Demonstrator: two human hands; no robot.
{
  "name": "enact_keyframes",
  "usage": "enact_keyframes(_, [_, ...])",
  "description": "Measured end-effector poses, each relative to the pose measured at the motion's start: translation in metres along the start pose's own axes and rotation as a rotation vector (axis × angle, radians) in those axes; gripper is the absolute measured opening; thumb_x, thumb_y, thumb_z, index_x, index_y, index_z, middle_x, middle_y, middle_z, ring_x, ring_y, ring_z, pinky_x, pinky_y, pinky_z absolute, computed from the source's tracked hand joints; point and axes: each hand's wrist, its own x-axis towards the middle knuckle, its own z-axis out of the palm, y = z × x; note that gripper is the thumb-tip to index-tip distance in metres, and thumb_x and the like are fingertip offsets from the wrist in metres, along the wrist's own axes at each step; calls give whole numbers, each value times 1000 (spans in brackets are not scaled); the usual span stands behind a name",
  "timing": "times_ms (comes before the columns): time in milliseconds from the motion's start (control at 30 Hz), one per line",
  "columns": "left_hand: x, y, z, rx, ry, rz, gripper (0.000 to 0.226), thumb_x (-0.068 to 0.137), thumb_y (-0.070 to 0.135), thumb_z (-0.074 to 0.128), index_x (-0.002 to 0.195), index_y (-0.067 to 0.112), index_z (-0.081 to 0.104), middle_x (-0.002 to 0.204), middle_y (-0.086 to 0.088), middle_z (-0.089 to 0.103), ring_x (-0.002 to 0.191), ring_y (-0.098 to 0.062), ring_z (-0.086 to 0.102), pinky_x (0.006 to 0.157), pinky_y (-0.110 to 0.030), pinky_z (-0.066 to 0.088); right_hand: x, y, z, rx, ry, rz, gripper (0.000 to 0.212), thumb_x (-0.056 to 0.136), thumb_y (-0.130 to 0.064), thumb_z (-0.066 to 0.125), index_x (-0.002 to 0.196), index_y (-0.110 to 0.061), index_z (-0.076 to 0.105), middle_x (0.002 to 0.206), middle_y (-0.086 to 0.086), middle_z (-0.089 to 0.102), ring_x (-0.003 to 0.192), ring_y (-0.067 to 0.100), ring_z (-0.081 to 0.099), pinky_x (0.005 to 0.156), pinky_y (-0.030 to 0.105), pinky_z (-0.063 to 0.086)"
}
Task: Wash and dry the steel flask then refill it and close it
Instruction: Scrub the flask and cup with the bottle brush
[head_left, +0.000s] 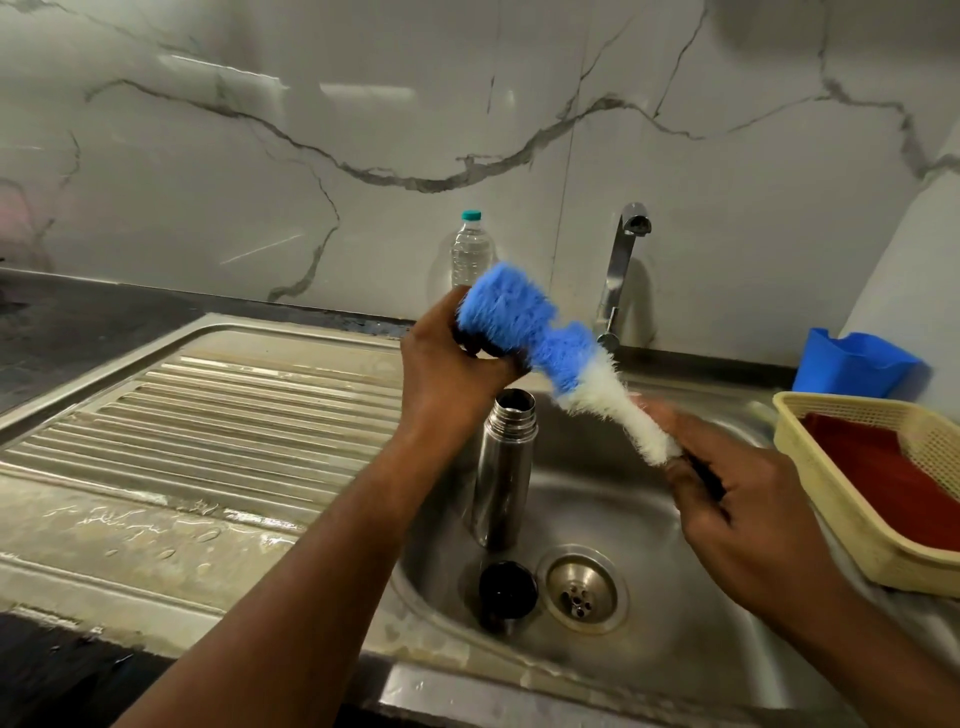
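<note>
Two hands hold one bottle brush (558, 364): the left hand (457, 364) has its fingers curled round the blue bristle head, the right hand (737, 519) pinches the dark handle. Below them the steel sink (649, 519) sits under a marble wall. The open steel flask (504, 467) stands upright in the basin under the left hand, its black cap (507, 590) beside the drain (582, 587).

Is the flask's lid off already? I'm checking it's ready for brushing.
Off. The flask stands upright in the sink, mouth open; the black lid lies beside the drain.
</note>
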Motion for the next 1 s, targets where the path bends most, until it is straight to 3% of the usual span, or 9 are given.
enact_keyframes(33, [-1, -1, -1, 43, -6, 54, 50, 69, 15, 98, 105, 25, 64, 88, 12, 69, 79, 0, 68, 66, -17, 56, 0, 2, 0, -42, -10, -12, 70, 89, 4, 67, 148, -32, 55, 103, -6, 73, 76, 11, 66, 64, 33, 55])
enact_keyframes(133, [1, -2, -3, 139, 18, 8, 66, 65, 26, 100, 113, 24, 55, 87, 11, 67, 72, -1, 64, 62, -13, 51, 0, 4, -5, -139, 14, 57, 69, 90, -1, 67, 150, -33, 53, 88, -4, 68, 67, 2, 56, 57, 26, 44])
enact_keyframes(267, [3, -6, -6, 172, 22, 49, 48, 64, 28, 101, 97, 23, 66, 81, 12, 67, 70, 1, 63, 60, -14, 48, -2, -1, -4, -165, 4, -5, 65, 91, -2, 64, 149, -30, 55, 96, -9, 70, 66, -6, 52, 57, 19, 41])
enact_keyframes(400, [1, -4, -4, 183, 35, 20, 46, 64, 31, 98, 105, 29, 77, 88, 14, 73, 72, -3, 64, 64, -19, 57, -1, -2, -4, -157, 46, 90, 67, 92, -4, 64, 151, -33, 51, 77, -4, 63, 57, 3, 51, 51, 26, 42])
enact_keyframes(600, [-1, 3, -4, 152, 31, -6, 42, 63, 26, 97, 96, 42, 76, 86, 17, 72, 78, 8, 68, 68, -12, 54, -1, -2, -4, -110, 98, 95, 68, 91, 2, 67, 147, -33, 53, 86, -7, 63, 65, 0, 54, 58, 20, 42])
enact_keyframes(700, [0, 2, -3, 133, 38, -76, 34, 59, 29, 99, 83, 34, 75, 77, 14, 72, 71, 7, 68, 63, -11, 50, -4, -3, 2, -88, 53, 71, 68, 90, 1, 65, 148, -32, 55, 92, -3, 71, 65, 6, 59, 56, 33, 52])
enact_keyframes(800, [-1, -1, -2, 114, 23, -59, 42, 58, 33, 94, 98, 31, 81, 88, 10, 77, 82, 1, 73, 72, -22, 60, -3, -3, 2, -101, 70, 99, 68, 91, 0, 65, 148, -36, 53, 86, -2, 70, 63, 8, 59, 55, 33, 51])
enact_keyframes(933, [-1, -3, 0, 94, 19, -85, 48, 56, 35, 94, 101, 26, 80, 87, 9, 77, 82, -2, 74, 69, -20, 58, -3, -3, 3, -64, 60, 107, 65, 92, -1, 66, 146, -35, 56, 97, 1, 74, 74, 14, 66, 65, 41, 58])
enact_keyframes(1000, [-1, -3, 0, 110, 19, -83, 45, 57, 30, 92, 100, 27, 79, 88, 10, 75, 80, -1, 72, 69, -15, 56, -4, -4, 4, -78, 61, 125, 66, 93, -2, 66, 146, -38, 53, 90, -2, 72, 67, 8, 62, 58, 36, 55])
